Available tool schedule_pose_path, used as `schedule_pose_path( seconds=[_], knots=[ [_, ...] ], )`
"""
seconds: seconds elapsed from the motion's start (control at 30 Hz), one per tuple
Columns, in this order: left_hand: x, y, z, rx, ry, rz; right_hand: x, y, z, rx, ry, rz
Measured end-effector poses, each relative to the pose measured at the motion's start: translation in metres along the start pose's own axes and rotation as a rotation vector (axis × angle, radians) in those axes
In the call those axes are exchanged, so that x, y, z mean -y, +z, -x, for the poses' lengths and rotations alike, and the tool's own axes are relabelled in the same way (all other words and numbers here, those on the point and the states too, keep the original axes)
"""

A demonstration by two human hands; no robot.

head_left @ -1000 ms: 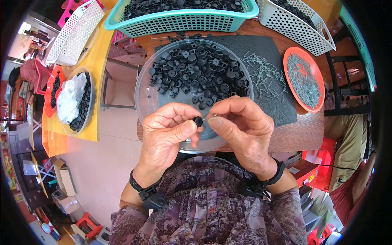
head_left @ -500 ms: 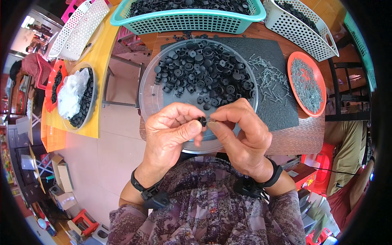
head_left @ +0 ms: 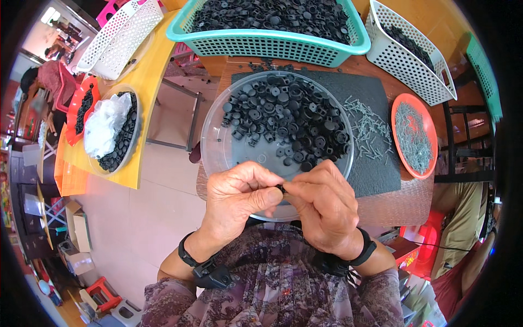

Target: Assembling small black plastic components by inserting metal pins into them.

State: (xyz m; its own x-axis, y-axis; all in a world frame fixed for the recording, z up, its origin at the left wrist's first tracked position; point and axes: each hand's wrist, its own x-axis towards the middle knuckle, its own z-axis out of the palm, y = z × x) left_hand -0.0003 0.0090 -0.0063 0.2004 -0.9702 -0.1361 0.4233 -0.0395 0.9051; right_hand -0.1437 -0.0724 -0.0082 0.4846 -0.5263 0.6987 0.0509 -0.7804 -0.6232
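Over the near rim of a clear round tub (head_left: pixel 248 155), my left hand (head_left: pixel 233 201) pinches a small black plastic part (head_left: pixel 280 188) between thumb and forefinger. My right hand (head_left: pixel 327 206) meets it from the right, thumb and forefinger pressed together against the part. The thin metal pin in those right fingers is now hidden by them. Many loose black plastic caps (head_left: pixel 289 111) fill the far side of the tub. A black mat (head_left: pixel 376 182) lies under and right of the tub, with scattered metal pins (head_left: pixel 366 122) on it. An orange-red plate (head_left: pixel 417 174) holds more pins.
Behind the tub stands a teal basket (head_left: pixel 278 49) of black parts, with a white perforated basket (head_left: pixel 408 73) to its right. On the yellow table (head_left: pixel 144 103) at left are another white basket (head_left: pixel 117 49) and a plastic bag (head_left: pixel 106 125). A person's trousers (head_left: pixel 457 234) show at right.
My hands have closed together, and the pin between them has gone out of sight behind my right fingers. The tub, baskets and hands sit lower in the picture, as my view has shifted.
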Motion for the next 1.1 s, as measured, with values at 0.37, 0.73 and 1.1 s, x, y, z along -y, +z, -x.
schedule_pose_path(
  seconds=[0.37, 0.73, 1.1],
  knots=[
    [-0.008, -0.013, -0.002, -0.224, 0.174, -0.084, -0.044, 0.007, -0.042, 0.327, -0.088, 0.389],
    [-0.008, -0.018, 0.001, -0.231, 0.221, -0.053, -0.053, 0.027, -0.054, 0.555, -0.249, 0.554],
    [-0.012, -0.011, -0.003, -0.291, 0.204, 0.026, -0.006, 0.009, -0.033, 0.241, 0.477, -0.285]
  ],
)
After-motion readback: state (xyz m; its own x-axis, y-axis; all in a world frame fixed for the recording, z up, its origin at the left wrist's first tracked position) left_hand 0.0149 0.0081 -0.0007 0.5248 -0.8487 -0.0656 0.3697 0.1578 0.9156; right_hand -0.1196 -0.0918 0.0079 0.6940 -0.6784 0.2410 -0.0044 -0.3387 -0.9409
